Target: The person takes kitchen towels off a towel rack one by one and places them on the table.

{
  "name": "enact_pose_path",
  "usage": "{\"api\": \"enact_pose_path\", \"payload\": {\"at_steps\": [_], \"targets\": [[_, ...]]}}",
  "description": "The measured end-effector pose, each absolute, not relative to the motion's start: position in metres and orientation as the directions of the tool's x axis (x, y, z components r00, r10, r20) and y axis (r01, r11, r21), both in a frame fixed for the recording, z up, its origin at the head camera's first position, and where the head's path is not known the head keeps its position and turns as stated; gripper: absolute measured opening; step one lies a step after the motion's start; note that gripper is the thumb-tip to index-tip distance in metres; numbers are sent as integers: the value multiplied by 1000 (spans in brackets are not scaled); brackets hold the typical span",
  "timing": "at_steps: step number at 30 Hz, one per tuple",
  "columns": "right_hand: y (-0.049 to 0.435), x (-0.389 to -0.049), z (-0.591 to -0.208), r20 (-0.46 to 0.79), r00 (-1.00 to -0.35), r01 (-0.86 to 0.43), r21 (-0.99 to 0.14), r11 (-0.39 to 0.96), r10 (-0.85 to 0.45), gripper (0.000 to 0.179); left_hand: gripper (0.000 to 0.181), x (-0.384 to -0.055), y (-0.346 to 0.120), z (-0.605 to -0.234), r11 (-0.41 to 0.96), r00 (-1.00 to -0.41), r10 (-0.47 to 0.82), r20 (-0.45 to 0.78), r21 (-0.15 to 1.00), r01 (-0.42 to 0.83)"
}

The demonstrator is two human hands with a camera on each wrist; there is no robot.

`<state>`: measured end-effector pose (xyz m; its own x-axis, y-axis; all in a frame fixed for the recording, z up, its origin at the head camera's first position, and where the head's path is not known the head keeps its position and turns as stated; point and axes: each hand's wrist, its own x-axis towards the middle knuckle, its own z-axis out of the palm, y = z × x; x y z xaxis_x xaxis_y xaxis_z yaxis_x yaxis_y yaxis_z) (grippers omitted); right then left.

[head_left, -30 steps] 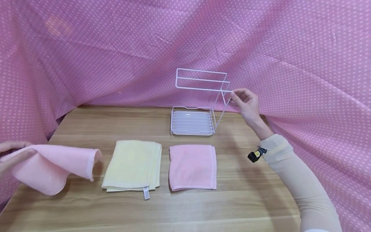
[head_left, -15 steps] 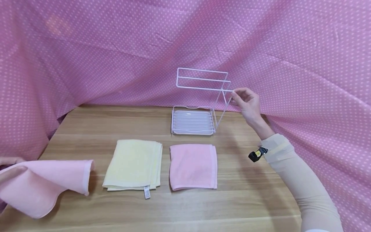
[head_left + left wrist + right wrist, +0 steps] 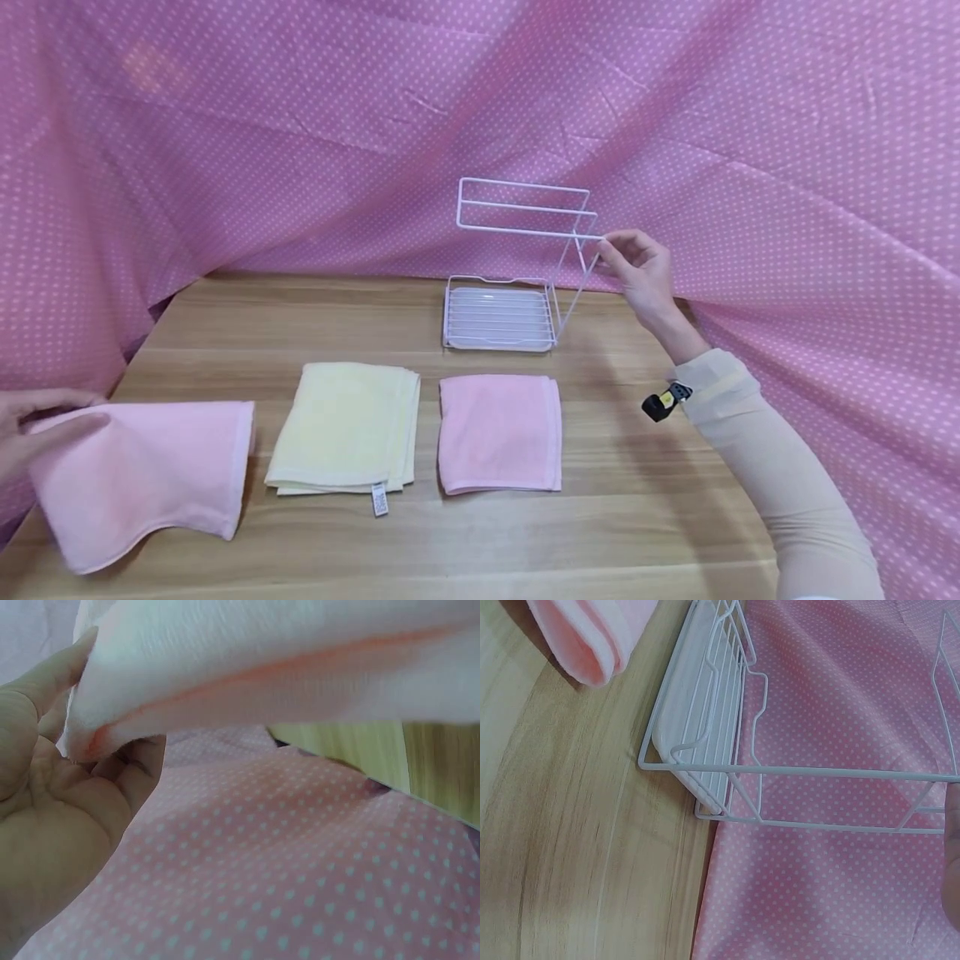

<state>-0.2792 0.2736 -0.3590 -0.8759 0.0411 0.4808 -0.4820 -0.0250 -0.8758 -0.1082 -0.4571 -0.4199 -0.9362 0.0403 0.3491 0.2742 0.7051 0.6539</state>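
At the left edge of the head view my left hand (image 3: pixel 45 429) pinches a light pink towel (image 3: pixel 153 475) by its edge, and the cloth hangs down to the right. In the left wrist view the thumb and fingers (image 3: pixel 139 769) have the folded towel (image 3: pixel 247 667) between them. My right hand (image 3: pixel 641 271) grips the upper right corner of a white wire rack (image 3: pixel 525 231), which stands at the back of the table with a white tray (image 3: pixel 498 321) in its base. The right wrist view shows the rack's side wires (image 3: pixel 840 773) and only part of the hand.
A folded yellow towel (image 3: pixel 345 429) with a white tag (image 3: pixel 380 500) lies left of the table's middle. Beside it lies a folded pink towel (image 3: pixel 498 433). Pink dotted cloth (image 3: pixel 360 125) hangs behind the wooden table (image 3: pixel 480 550) and at its sides.
The towel in my left hand first swung lower and to the left, then came back to the right and spread out flatter. My right hand and the rack have stayed in place.
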Motion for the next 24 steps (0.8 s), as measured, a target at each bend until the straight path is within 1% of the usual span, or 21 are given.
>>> {"api": "enact_pose_path", "payload": {"at_steps": [3,6,8,9,10,15,17,20,22,24], "targets": [[274,-280,-359,476,-879,-477,-878,-45,42,8,55,-112,-453,-415,736,-959,36,280,642,215],[274,-280,-358,476,-878,-478,-877,-43,42,7,28,-122,-447,-406,803,-977,51,205,573,162],[273,-279,-358,477,-878,-479,-877,-43,40,7,9,-128,-445,-402,844,-982,73,174,514,154],[273,-279,-357,480,-877,-481,-876,-38,38,8,6,-132,-443,-400,857,-984,84,159,492,153],[273,-278,-357,482,-875,-483,-875,-32,35,8,7,-134,-442,-399,867,-987,92,133,477,145],[273,-277,-356,488,-872,-489,-872,-27,25,8,30,-149,-440,-396,896,-992,125,-9,430,109],[274,-278,-357,489,-872,-489,-872,-15,28,8,47,-156,-441,-395,907,-989,138,-50,409,106],[275,-278,-358,479,-877,-480,-877,-25,35,7,55,-165,-443,-396,910,-983,155,-101,401,102],[275,-279,-359,472,-881,-473,-880,-37,38,8,57,-170,-443,-398,910,-978,162,-131,403,96],[275,-279,-359,466,-884,-468,-882,-50,40,11,55,-174,-442,-402,906,-976,174,-133,411,105]]}}
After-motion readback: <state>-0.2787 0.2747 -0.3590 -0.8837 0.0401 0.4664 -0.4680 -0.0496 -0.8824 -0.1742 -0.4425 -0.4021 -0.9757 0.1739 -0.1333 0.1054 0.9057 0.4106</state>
